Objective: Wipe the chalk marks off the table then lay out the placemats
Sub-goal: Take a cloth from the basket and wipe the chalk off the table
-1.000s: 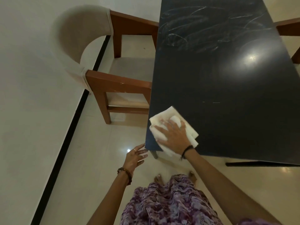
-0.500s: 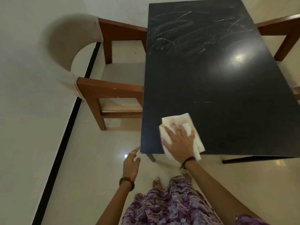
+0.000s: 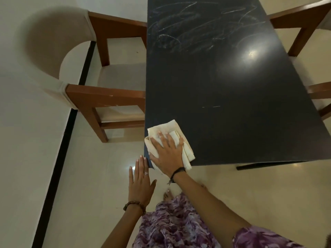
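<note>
Chalk marks (image 3: pixel 188 31), pale looping scribbles, cover the far end of the dark matte rectangular table (image 3: pixel 232 97), and one short faint streak (image 3: pixel 211 106) lies nearer the middle; the near part of the top looks bare. The folded cream cloth (image 3: pixel 170 130) sits at the near left corner of the table, its left fold hanging slightly past the edge. The right hand (image 3: pixel 167 153) lies flat on top of it, fingers spread and pressing down rather than curled around the fabric, so the cloth is pinned under the palm, not clenched. The left hand (image 3: pixel 141 181) is empty and extended, fingertips just beside the table corner; whether they touch it I cannot tell.

The cloth looks soft, light and limp, several layers thick. It will likely bunch or unfold if pushed by one edge, so flat pressure over the middle of the folded pad seems the best hold for sliding it. The smooth tabletop, which reflects a ceiling light, should let it glide easily. Chalk is loose powder and probably smears before it lifts. A brown wooden armchair with a beige curved back (image 3: pixel 100 86) stands at the left side. No placemats are in view.
</note>
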